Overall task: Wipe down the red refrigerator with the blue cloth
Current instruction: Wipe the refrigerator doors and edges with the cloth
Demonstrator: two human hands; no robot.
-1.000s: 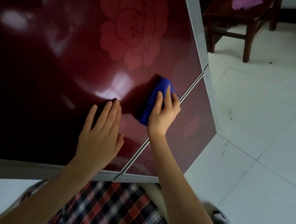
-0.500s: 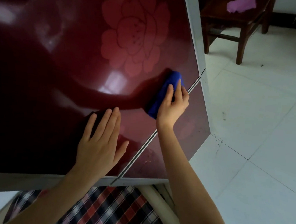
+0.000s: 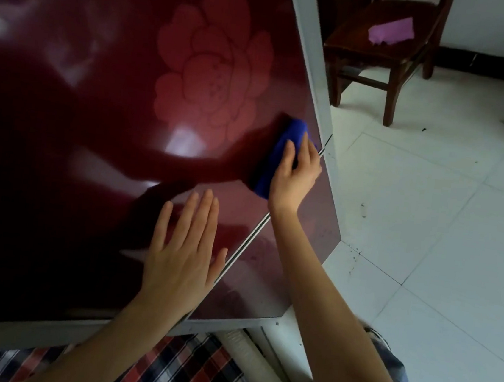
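Wooden chair (image 3: pixel 353 39) bearing a purple scrap (image 3: pixel 391 33) stands near the red refrigerator (image 3: pixel 97 112).

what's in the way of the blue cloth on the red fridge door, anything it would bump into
Only the left hand, resting flat on the refrigerator door below and left of the blue cloth. The right hand holds the cloth near the door's right edge; nothing else shows on the red surface.
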